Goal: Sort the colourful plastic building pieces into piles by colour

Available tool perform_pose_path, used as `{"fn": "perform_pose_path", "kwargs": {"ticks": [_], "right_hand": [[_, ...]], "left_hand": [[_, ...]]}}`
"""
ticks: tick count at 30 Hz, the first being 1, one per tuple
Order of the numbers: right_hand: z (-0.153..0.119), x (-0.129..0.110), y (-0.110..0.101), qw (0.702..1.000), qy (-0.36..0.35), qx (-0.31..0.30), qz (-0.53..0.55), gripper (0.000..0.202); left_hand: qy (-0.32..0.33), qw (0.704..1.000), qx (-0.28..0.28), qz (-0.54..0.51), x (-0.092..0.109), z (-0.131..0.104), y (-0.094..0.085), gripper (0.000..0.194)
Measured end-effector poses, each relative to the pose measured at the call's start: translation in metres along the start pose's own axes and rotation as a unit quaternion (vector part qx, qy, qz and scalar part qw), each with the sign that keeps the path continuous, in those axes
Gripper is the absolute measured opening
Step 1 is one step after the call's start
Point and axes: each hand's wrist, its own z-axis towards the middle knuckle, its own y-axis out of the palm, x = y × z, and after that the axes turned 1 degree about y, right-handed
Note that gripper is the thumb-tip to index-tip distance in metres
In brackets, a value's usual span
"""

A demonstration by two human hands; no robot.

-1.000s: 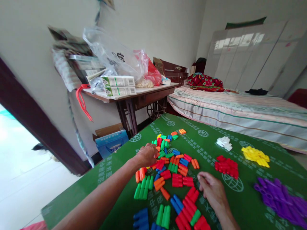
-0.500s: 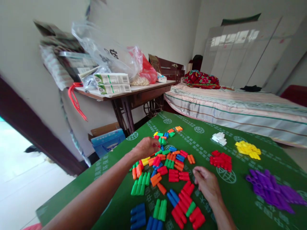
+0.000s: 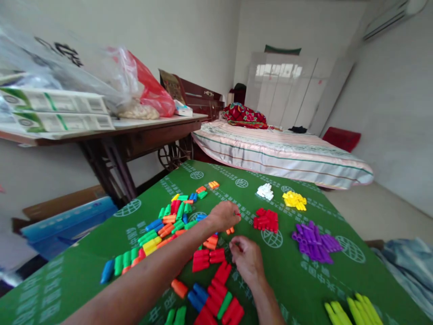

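Observation:
My left hand point(image 3: 226, 216) is closed around a small red piece point(image 3: 239, 215) that shows at its fingertips, above the mixed pieces. Nearer to me, my right hand point(image 3: 246, 253) hovers with curled fingers beside some joined red pieces point(image 3: 217, 255); whether it holds anything is hidden. Mixed green, orange, blue, yellow and red plastic pieces point(image 3: 167, 219) lie on the green board point(image 3: 230, 180), partly covered by my left forearm. A separate red pile point(image 3: 266, 220) sits to the right of my left hand.
White point(image 3: 264, 191), yellow point(image 3: 294, 200) and purple point(image 3: 315, 242) piles lie farther right, with yellow-green pieces point(image 3: 363, 309) at the near right. A sewing-machine table point(image 3: 149, 131) with bags and boxes stands at the left. Behind the board is a bed point(image 3: 270, 149).
The view has turned right. My left hand has moved right across the mixed pieces towards the red pile, with a red piece at its fingertips. My right hand stays near the joined red pieces.

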Motion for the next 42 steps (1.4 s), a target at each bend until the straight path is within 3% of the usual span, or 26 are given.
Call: {"fn": "perform_pose_path", "kwargs": {"ticks": [5, 9, 20, 32, 37, 42], "right_hand": [[0.002, 0.001, 0.001, 1.0, -0.003, 0.009, -0.009, 0.02], [0.002, 0.0, 0.001, 1.0, -0.006, 0.006, -0.017, 0.019], [0.002, 0.0, 0.002, 0.999, -0.016, 0.006, -0.028, 0.021], [0.001, -0.002, 0.0, 0.999, 0.008, -0.002, -0.042, 0.018], [0.001, 0.0, 0.001, 1.0, 0.008, 0.002, -0.015, 0.019], [-0.001, 0.001, -0.001, 1.0, -0.009, 0.007, -0.011, 0.02]], "left_hand": [[0.002, 1.0, -0.005, 0.004, 0.03, 0.051, 0.022, 0.022], [-0.021, 1.0, -0.02, 0.001, 0.048, 0.078, 0.039, 0.022], [-0.033, 0.999, -0.027, 0.005, 0.064, 0.105, 0.065, 0.032], [-0.032, 0.999, -0.003, 0.017, 0.049, 0.083, 0.04, 0.025], [-0.007, 1.0, 0.008, 0.017, 0.015, 0.052, 0.019, 0.023], [0.003, 1.0, 0.018, 0.016, -0.039, -0.005, -0.005, 0.021]]}}
